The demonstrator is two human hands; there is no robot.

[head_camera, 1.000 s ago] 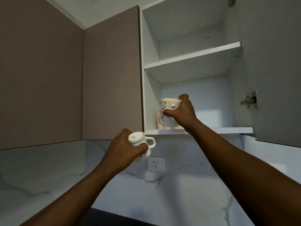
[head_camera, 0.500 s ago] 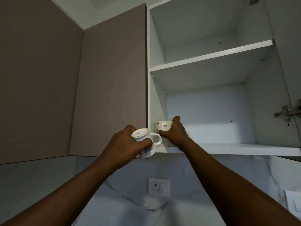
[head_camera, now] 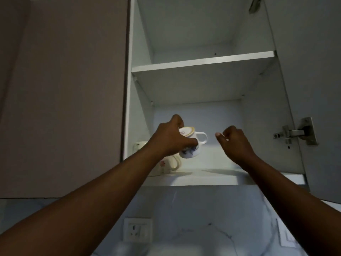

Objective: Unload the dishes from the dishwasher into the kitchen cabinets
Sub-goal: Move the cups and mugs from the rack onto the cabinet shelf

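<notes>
On the bottom shelf (head_camera: pixel 212 179) of the open cabinet, far left, a cream mug (head_camera: pixel 164 166) stood partly hidden by your arm. Your left hand (head_camera: pixel 170 138) gripped a small cup (head_camera: pixel 190 143), tilted, above that shelf just right of the mug. Your right hand (head_camera: pixel 234 143) hung nearby, fingers loosely curled, holding nothing.

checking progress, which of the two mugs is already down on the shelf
The red-flowered mug at the lower shelf's left end; the blue-patterned mug is held by the left hand.
</notes>
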